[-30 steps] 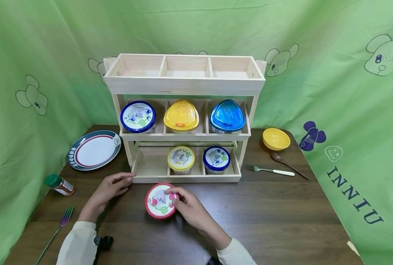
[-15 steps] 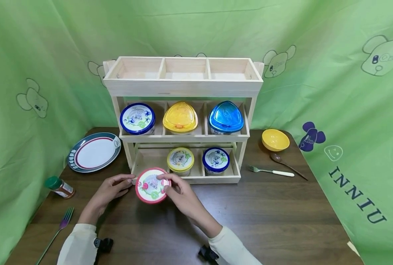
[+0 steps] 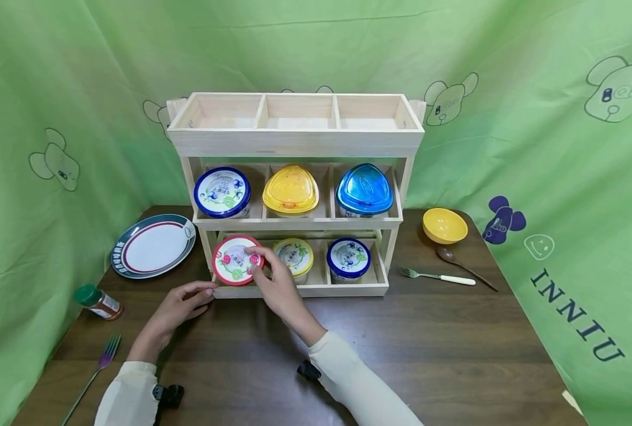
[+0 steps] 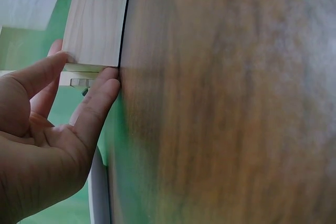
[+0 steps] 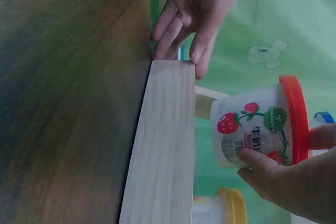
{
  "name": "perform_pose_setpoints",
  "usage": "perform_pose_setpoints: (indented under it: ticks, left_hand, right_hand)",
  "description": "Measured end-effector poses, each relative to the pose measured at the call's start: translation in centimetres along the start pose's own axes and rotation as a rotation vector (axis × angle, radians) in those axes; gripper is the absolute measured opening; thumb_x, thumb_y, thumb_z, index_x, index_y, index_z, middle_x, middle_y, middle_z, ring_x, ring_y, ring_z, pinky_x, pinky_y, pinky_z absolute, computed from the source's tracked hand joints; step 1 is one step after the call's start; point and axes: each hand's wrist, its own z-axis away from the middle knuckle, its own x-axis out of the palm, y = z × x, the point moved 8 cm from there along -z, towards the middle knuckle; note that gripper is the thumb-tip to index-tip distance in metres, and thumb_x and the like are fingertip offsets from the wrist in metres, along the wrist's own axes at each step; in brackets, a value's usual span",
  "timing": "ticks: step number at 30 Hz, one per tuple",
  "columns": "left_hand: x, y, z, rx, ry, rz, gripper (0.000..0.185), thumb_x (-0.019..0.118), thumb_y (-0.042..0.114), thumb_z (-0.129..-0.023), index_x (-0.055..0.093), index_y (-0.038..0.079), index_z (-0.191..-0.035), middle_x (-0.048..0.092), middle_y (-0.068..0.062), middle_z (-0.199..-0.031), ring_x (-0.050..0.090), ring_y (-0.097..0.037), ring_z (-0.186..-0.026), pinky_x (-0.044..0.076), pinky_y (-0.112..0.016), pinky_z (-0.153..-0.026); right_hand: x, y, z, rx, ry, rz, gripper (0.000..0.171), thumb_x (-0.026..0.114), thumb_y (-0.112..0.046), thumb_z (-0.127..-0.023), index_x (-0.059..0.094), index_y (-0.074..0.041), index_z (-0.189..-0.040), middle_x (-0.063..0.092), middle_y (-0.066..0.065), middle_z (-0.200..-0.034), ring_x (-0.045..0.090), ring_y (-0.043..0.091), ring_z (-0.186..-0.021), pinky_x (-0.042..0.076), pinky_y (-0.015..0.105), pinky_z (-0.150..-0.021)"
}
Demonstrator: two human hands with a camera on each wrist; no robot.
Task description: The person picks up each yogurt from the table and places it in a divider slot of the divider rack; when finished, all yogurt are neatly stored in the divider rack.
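Note:
My right hand [image 3: 277, 284] grips a white strawberry-print tub [image 5: 251, 127] with a red lid [image 3: 238, 260], thumb on its side. The tub is above the left compartment of the bottom tier of a wooden rack [image 3: 300, 291], slightly tilted. At that tier's front left corner my left hand [image 3: 185, 307] touches the wood with nearly straight fingers [image 4: 100, 100]. A yellow-lidded tub [image 3: 294, 255] stands in the middle compartment, and a blue-lidded tub [image 3: 348, 258] in the right one. The far side of the held tub is hidden in the right wrist view.
The middle tier holds a blue-lidded tub [image 3: 222, 192], a yellow domed-lid tub [image 3: 291, 189] and a blue domed-lid tub [image 3: 364, 189]. Left lie a plate [image 3: 153, 245], a green-capped jar [image 3: 99, 302] and a fork [image 3: 94, 373]. Right are a yellow bowl [image 3: 445, 226], spoon [image 3: 465, 266] and white-handled fork [image 3: 438, 276].
My right hand has lifted the strawberry tub from in front of the rack and carried it up, left and back over the bottom left compartment. The left hand has stayed at the corner.

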Motion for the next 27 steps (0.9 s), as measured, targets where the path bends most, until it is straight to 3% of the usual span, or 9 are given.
perform_pose_setpoints:
  ticks: [4,15,19,22,27]
  left_hand:
    - [-0.1,0.0,0.1,0.012,0.006,-0.018,0.038,0.060,0.018,-0.114,0.063,-0.002,-0.147,0.055,-0.022,-0.153,0.062,-0.025,-0.132,0.058,-0.045,-0.108]
    - [0.8,1.0,-0.4,0.043,-0.025,-0.039,0.041,0.060,0.021,-0.114,0.062,-0.003,-0.148,0.051,-0.026,-0.156,0.062,-0.029,-0.134,0.056,-0.047,-0.109]
    - [0.9,1.1,-0.5,0.035,-0.034,-0.050,0.042,0.059,0.020,-0.114,0.061,-0.002,-0.149,0.050,-0.027,-0.158,0.061,-0.032,-0.136,0.055,-0.047,-0.109]
    - [0.8,1.1,-0.6,0.022,-0.030,-0.053,0.042,0.060,0.019,-0.114,0.060,-0.002,-0.150,0.050,-0.027,-0.158,0.060,-0.034,-0.138,0.054,-0.049,-0.109]
    - [0.9,1.0,-0.6,0.013,-0.025,-0.053,0.043,0.061,0.024,-0.114,0.062,0.000,-0.150,0.048,-0.027,-0.160,0.061,-0.030,-0.136,0.054,-0.048,-0.110]
  right_hand:
    - [0.7,0.3,-1.0,-0.037,0.020,0.080,0.037,0.056,-0.002,-0.108,0.065,-0.007,-0.144,0.066,0.009,-0.145,0.055,0.022,-0.142,0.046,0.043,-0.120]
    - [1.0,1.6,-1.4,-0.004,0.014,0.293,0.035,0.053,-0.002,-0.109,0.064,-0.003,-0.142,0.064,0.015,-0.146,0.055,0.028,-0.143,0.045,0.041,-0.121]
    - [1.4,2.1,-0.9,-0.006,-0.043,0.410,0.038,0.056,-0.007,-0.111,0.060,-0.002,-0.149,0.049,0.023,-0.161,0.047,0.034,-0.150,0.044,0.046,-0.122]
    - [1.5,2.2,-0.3,0.002,-0.065,0.423,0.043,0.059,-0.011,-0.111,0.056,-0.005,-0.154,0.030,0.028,-0.172,0.039,0.038,-0.155,0.042,0.053,-0.123]
    - [0.3,0.5,1.7,0.014,-0.068,0.443,0.049,0.062,-0.016,-0.111,0.054,-0.010,-0.158,0.021,0.023,-0.177,0.032,0.037,-0.159,0.037,0.058,-0.126]
